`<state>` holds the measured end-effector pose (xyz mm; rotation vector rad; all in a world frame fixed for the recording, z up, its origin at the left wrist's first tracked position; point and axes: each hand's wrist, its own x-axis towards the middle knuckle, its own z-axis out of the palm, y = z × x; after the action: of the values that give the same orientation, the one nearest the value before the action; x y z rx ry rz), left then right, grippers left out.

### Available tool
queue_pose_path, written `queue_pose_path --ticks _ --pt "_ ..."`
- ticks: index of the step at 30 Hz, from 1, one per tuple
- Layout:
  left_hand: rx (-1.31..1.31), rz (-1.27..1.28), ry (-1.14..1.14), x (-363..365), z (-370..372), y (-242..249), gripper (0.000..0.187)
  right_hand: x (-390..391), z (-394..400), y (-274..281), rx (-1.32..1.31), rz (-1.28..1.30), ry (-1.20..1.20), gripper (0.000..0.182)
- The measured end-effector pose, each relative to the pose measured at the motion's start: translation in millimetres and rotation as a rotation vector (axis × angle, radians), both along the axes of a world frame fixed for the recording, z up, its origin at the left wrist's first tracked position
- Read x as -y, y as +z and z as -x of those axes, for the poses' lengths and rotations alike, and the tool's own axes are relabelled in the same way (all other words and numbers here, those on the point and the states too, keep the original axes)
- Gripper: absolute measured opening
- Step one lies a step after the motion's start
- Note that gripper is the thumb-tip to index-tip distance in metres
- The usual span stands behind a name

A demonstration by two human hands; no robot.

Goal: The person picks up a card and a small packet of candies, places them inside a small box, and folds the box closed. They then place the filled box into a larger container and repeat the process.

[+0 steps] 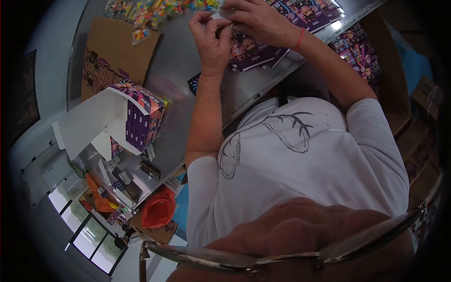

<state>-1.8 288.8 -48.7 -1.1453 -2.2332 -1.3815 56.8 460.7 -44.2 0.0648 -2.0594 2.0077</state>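
My left hand [211,42] is raised over the metal table with its fingers curled and the thumb bent in, closed in a pinch. My right hand [260,21] reaches in from the right, fingers bent against the left fingertips. Whatever is pinched between them is too small and covered to make out. Just below and beside the hands lie flat purple printed pouches [253,49], overlapping one another. More purple pouches [310,11] are spread behind my right hand. Small clear packets of colourful candies [157,11] are heaped beyond my left hand.
A flattened brown cardboard piece [120,51] lies on the metal table [174,113] at left. Nearby stands an open purple display box [143,117] with white flaps. A carton [392,70] with purple printed packs is at right. A red bag [159,209] hangs past the table edge.
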Motion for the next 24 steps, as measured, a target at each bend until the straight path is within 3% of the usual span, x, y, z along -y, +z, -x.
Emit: queue_pose_path --ticks 6,8,9,11,12,14,15,17,21,23,24 --pt "-0.022 0.017 0.016 2 3 5 0.018 4 9 0 0.006 0.046 0.03 0.042" --pt "0.287 -0.248 0.078 5 -3 10 0.032 6 10 0 0.005 0.062 0.042 0.042" --pt "0.284 -0.248 0.082 9 -5 8 0.032 7 11 0 0.004 0.071 0.048 0.043" --pt "0.64 -0.194 0.12 20 -11 1 0.037 9 12 1 0.002 0.09 0.062 0.043" --pt "0.635 -0.193 0.124 23 -14 0 0.037 10 15 2 -0.001 0.101 0.069 0.043" --pt "0.951 -0.217 -0.04 27 -21 1 0.031 21 19 6 -0.008 0.122 0.086 0.043" --pt "0.945 -0.219 -0.032 30 -21 4 0.031 22 21 6 -0.011 0.132 0.097 0.043" --pt "1.04 -0.474 -0.063 36 -19 10 0.03 23 23 6 -0.02 0.148 0.118 0.044" --pt "1.039 -0.563 -0.076 49 -12 11 0.031 22 23 2 -0.034 0.168 0.155 0.044" --pt "1.092 -0.603 -0.075 49 -13 13 0.03 29 16 -9 0.222 0.192 0.313 0.046" --pt "1.092 -0.607 -0.075 50 -13 13 0.03 33 19 -13 0.168 0.256 0.343 0.046"
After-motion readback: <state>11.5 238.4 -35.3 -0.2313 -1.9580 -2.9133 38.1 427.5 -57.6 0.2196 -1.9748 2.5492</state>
